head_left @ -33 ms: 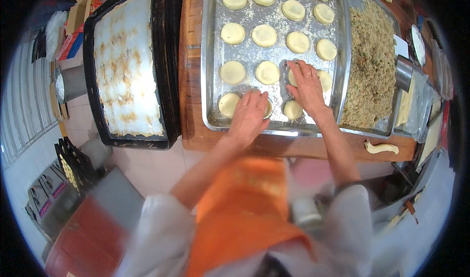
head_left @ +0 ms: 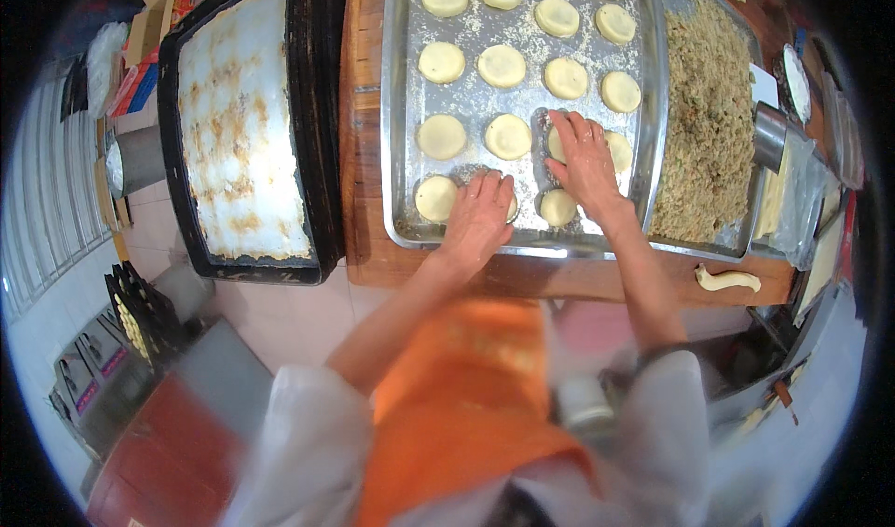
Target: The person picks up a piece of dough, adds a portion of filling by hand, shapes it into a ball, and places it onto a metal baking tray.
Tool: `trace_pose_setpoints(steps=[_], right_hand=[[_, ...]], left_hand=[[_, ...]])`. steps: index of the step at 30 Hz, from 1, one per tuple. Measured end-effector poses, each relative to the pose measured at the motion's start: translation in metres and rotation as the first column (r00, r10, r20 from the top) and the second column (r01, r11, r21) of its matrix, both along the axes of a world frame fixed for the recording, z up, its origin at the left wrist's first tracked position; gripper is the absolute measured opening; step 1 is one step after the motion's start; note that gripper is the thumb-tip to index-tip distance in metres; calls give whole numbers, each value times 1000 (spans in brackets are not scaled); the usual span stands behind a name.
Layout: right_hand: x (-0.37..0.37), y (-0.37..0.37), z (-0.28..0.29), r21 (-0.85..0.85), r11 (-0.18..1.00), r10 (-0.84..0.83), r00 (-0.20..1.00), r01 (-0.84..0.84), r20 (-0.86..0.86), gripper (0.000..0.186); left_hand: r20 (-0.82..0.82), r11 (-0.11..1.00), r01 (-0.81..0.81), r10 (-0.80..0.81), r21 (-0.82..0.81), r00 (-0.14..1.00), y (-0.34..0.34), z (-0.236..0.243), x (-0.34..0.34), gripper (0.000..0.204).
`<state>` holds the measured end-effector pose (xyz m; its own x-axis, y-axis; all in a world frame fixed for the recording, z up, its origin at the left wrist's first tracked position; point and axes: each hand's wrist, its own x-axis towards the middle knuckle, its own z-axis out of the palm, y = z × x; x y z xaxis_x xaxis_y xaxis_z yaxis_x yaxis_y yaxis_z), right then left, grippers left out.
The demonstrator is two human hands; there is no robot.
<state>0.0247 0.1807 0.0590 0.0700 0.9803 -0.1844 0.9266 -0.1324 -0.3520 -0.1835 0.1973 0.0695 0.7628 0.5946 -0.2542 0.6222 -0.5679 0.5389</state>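
Observation:
Round, flat pale dough cakes (head_left: 508, 137) lie in rows on a flour-dusted metal tray (head_left: 396, 154). My left hand (head_left: 478, 218) rests palm down over a cake in the near row, which shows only at its right edge. Its fingers are stretched out beside another cake (head_left: 436, 198) on its left. My right hand (head_left: 586, 164) lies with fingers extended over a cake in the second row, mostly covered. Another cake (head_left: 618, 151) shows just right of that hand, and one (head_left: 557, 207) sits below it. Both hands lie open on the cakes, gripping nothing visible.
A tray of brownish crumbly filling (head_left: 704, 126) adjoins on the right, with a metal scoop or cup (head_left: 769, 137) at its edge. A strip of dough (head_left: 727, 280) lies on the wooden table (head_left: 597, 280). Stacked black baking trays (head_left: 322, 126) stand left.
Very little differs. The tray with its cakes sits a hair farther left, and my left hand has edged slightly right. My right hand stays over the same cake.

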Motion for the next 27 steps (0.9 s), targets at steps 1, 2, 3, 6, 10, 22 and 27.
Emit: trace_pose_setpoints(steps=[1,2,3,6,10,22,27], right_hand=[[3,0,-1,-5,1000,-9,1000,9,-9,68],[7,-1,1,18,1000,-21,999,22,-41,67],[12,-2,4,42,998,-34,997,38,-73,67],[21,-7,37,124,958,-230,952,258,-202,63],[39,-43,53,121,949,-283,957,290,-67,64],[12,-105,25,-61,980,-188,982,189,23,56],[14,-91,13,203,942,-279,960,267,35,51]], left_hand=[[17,1000,0,0,17,1000,-1,-2,6,65],[-4,1000,10,-10,-10,1000,0,-3,7,65],[-24,999,21,-22,-38,999,2,-4,7,65],[-74,999,33,-33,-6,997,10,11,8,59],[13,971,74,-79,227,997,5,3,28,53],[-123,917,251,-223,311,967,9,-35,54,62],[-143,914,282,-250,292,958,10,-34,50,64]])
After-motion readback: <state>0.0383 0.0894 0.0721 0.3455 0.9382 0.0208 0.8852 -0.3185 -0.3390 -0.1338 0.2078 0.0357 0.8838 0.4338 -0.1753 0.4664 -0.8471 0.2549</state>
